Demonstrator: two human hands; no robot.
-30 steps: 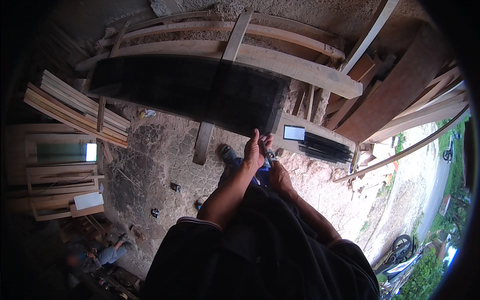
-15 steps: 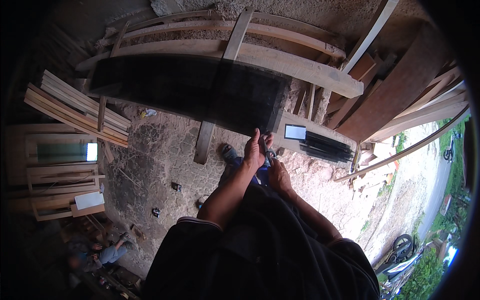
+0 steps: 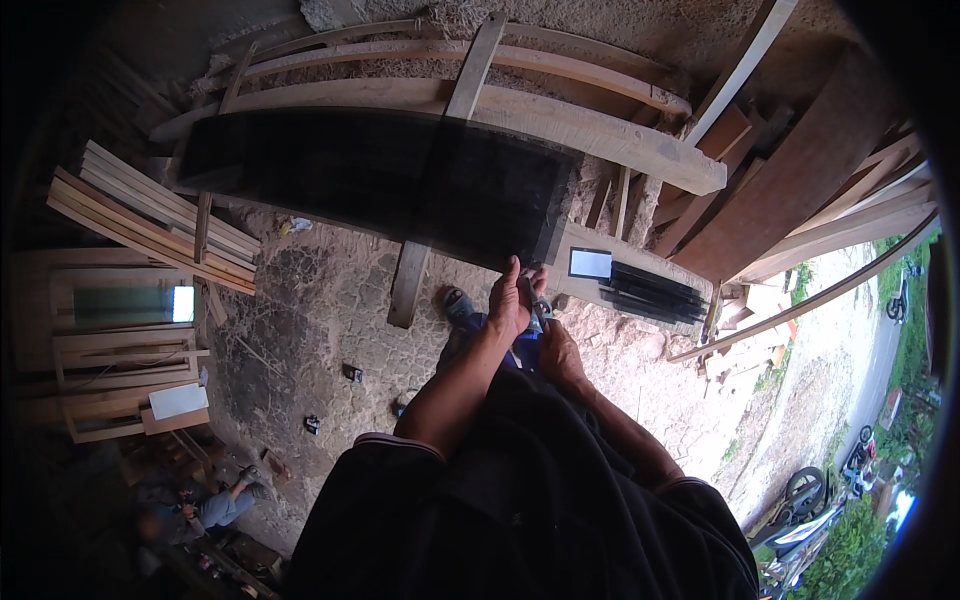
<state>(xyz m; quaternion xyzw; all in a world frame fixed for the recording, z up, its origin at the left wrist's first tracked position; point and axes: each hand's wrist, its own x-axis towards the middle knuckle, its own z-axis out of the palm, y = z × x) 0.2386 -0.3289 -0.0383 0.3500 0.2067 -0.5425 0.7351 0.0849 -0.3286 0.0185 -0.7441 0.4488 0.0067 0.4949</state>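
Note:
In front of my body, my left hand is half closed with its thumb up, close to the near edge of a long dark glass-like panel. Its fingers curl around something I cannot make out. Just right of it and lower, my right hand grips a slim grey metal tool whose kind is unclear. The tool's upper end meets the left hand's fingers. The panel lies across wooden beams.
Dark strips and a bright white-screened rectangle lie on a plank at right. Boards lean beyond. Stacked wood strips and wooden frames stand left. A seated person is at lower left; a motorbike stands lower right.
The grey tool has turned slightly between my hands, which stay nearly in place. Another motorbike has come into view on the right. The seated person's hands have shifted a little.

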